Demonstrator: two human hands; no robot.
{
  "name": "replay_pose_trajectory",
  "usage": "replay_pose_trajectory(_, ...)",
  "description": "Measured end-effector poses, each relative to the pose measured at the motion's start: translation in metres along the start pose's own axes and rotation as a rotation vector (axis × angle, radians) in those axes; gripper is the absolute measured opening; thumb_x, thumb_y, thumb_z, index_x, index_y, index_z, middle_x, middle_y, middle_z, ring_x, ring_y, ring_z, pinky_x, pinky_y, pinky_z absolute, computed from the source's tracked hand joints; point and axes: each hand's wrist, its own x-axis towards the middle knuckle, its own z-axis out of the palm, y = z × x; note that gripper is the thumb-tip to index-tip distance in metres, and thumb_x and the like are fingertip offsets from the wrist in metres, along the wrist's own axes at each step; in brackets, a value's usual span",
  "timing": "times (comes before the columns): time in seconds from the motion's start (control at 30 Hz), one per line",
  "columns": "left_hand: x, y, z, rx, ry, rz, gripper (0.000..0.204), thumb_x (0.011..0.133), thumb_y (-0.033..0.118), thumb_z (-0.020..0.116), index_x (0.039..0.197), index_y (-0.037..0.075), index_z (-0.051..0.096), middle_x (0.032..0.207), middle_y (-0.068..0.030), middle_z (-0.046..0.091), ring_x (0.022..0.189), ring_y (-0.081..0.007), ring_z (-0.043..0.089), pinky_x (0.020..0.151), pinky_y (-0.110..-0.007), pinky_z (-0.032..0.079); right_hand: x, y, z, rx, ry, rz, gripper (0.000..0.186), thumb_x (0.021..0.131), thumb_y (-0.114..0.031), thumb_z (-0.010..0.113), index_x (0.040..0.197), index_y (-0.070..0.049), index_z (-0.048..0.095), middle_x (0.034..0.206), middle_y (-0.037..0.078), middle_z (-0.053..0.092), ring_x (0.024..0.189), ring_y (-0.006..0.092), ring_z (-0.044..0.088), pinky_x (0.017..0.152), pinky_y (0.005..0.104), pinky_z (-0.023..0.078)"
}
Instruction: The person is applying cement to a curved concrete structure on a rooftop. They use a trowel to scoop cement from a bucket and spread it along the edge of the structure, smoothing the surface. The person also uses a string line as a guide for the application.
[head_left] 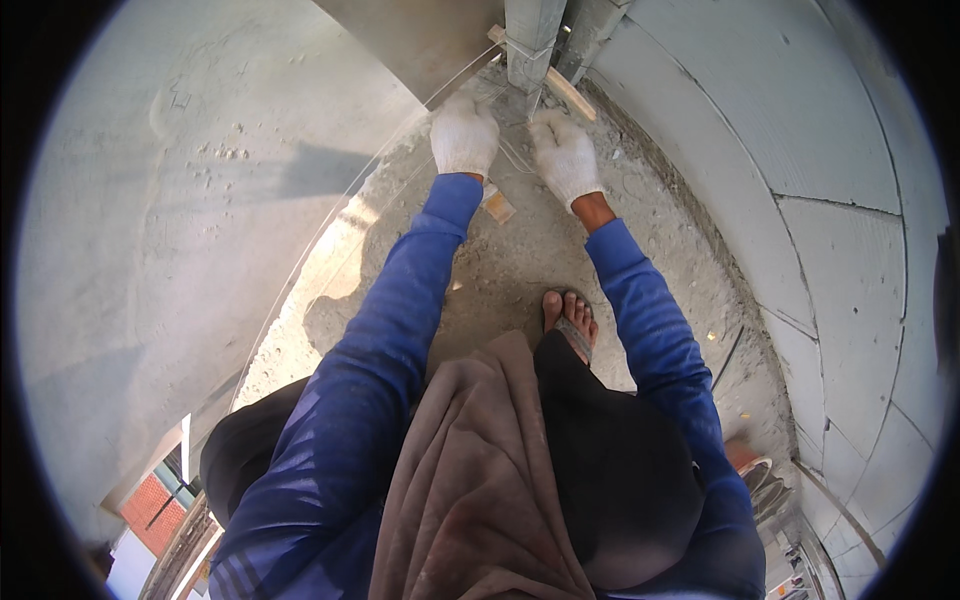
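Observation:
Both hands wear white knitted gloves and reach forward to the foot of a grey metal post (530, 45). My left hand (465, 135) is closed, its fingertips mostly hidden behind the glove's back. Beside it my right hand (565, 155) is closed too, thumb and fingers pinched together just below the post. A thin pale string (513, 157) loops between the two hands and runs up toward the post. Under my left wrist lies a small piece of wood (498, 207). A light wood strip (571, 94) leans beside the post, above my right hand.
A grey block wall (840, 250) curves along the right. On the left is a broad plastered surface (200, 200), with a taut line along its edge. My sandalled foot (572, 318) stands on the rough, dusty floor (480, 270). A round container (755, 465) sits behind, lower right.

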Motion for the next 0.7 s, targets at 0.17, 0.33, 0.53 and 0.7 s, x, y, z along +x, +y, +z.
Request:
replay_pose_trajectory(0.17, -0.038, 0.018, -0.011, -0.318, 0.161, 0.079, 0.024, 0.093, 0.022, 0.064, 0.101, 0.002, 0.073, 0.105, -0.0228, 0.072, 0.097, -0.0422, 0.069, 0.085, -0.047, 0.054, -0.009, -0.010, -0.007, -0.013, 0.000, 0.049, 0.023, 0.099, -0.023, 0.060, 0.111, -0.005, 0.071, 0.100, 0.022, 0.073, 0.097, 0.0410, 0.070, 0.085, 0.0451, 0.054)
replay_pose_trajectory(0.33, -0.063, 0.023, 0.004, -0.550, -0.075, -0.149, 0.029, 0.097, 0.023, 0.066, 0.113, 0.001, 0.074, 0.092, -0.0153, 0.074, 0.086, -0.0262, 0.071, 0.080, -0.037, 0.054, -0.038, -0.022, -0.006, -0.199, 0.007, -0.031, 0.024, 0.099, -0.024, 0.061, 0.107, -0.003, 0.071, 0.092, 0.025, 0.070, 0.088, 0.0444, 0.069, 0.076, 0.0492, 0.054)
replay_pose_trajectory(0.53, -0.056, 0.037, -0.002, -1.058, -0.389, -0.506, 0.031, 0.099, 0.025, 0.067, 0.113, -0.002, 0.075, 0.087, -0.0017, 0.070, 0.077, -0.0115, 0.060, 0.070, -0.029, 0.049, -0.091, -0.014, -0.003, -0.300, 0.009, -0.036, 0.023, 0.098, -0.023, 0.062, 0.103, -0.002, 0.070, 0.082, 0.028, 0.068, 0.077, 0.0470, 0.068, 0.065, 0.0501, 0.053)
replay_pose_trajectory(0.7, -0.058, 0.036, 0.002, -0.910, -0.405, -0.424, 0.032, 0.100, 0.024, 0.065, 0.115, -0.003, 0.073, 0.092, -0.0064, 0.073, 0.081, -0.0155, 0.065, 0.073, -0.032, 0.052, -0.100, -0.017, -0.011, -0.377, -0.173, 0.104, 0.029, 0.100, -0.027, 0.061, 0.111, -0.002, 0.070, 0.094, 0.026, 0.071, 0.087, 0.0449, 0.070, 0.074, 0.0469, 0.055)
